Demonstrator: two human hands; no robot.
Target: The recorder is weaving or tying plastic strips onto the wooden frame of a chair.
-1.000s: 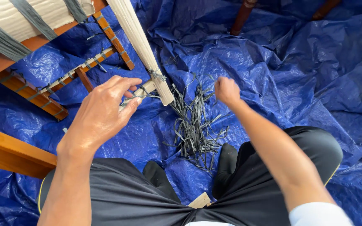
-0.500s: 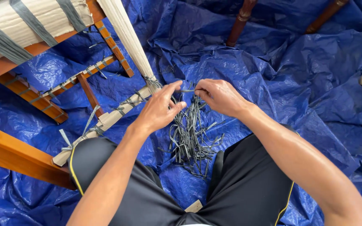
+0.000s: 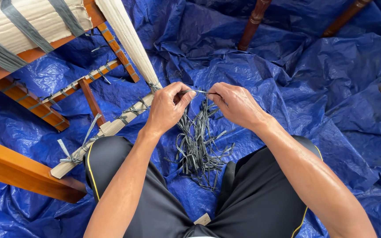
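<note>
1. Head view, the hands: the left hand [image 3: 169, 105] and the right hand [image 3: 234, 103] meet just above the person's lap. Each is closed in a pinch on one end of a single thin grey strip [image 3: 200, 92], which runs short and taut between the fingertips. Held by both ends like this, the strip stays straight and clear of the loose ones under it.

2. Head view, below the hands: a pile of grey strips [image 3: 199, 145] lies on the blue tarpaulin [image 3: 314, 75], between the knees of the black shorts [image 3: 252, 198]. It sits directly beneath both hands, close enough for either one to drop down and pick from it.

3. Head view, left of the left hand: a pale wooden rail [image 3: 106, 130] slants away from that hand's wrist, with grey ties knotted at intervals along it. Just beyond the left hand's knuckles, a bundle of pale reeds [image 3: 126, 39] rises up and away, bound with grey strip where it meets the rail. The work is kept right at the hand, so the tying point needs no stretch.

4. Head view, farther left: an orange-brown wooden frame [image 3: 18, 169] and a lashed ladder-like section [image 3: 36, 103] lie on the tarpaulin, well apart from both hands.

5. Head view, beyond the right hand: two turned dark wooden legs [image 3: 253, 22] stand on the tarpaulin, well apart from the hands.
</note>
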